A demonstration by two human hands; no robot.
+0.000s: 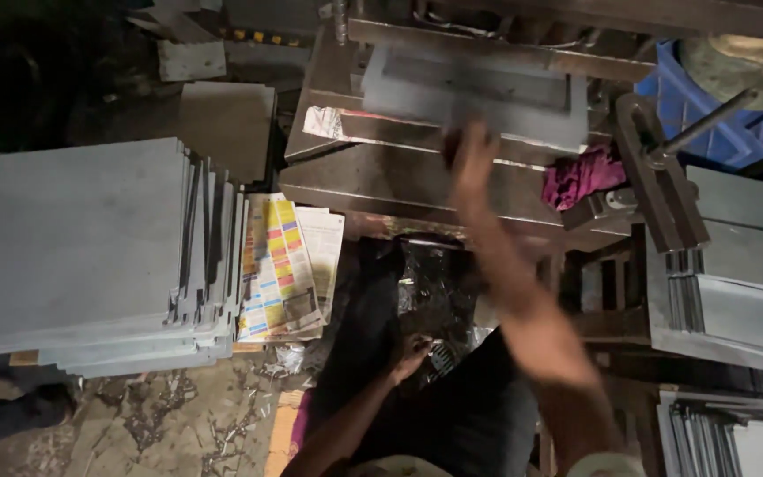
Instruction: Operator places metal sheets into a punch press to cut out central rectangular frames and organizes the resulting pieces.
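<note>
colourful printed newspaper sheets beside grey sheet stack, on floor

right hand is blurry, up on a grey metal sheet on the press bed; left hand down on the lap; sheet stack at left

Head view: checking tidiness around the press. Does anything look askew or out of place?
The stack of grey metal sheets is fanned unevenly at its right edge. Newspapers lie beside it, a magenta rag sits bunched on the press bed, and metal scraps litter the floor.
</note>
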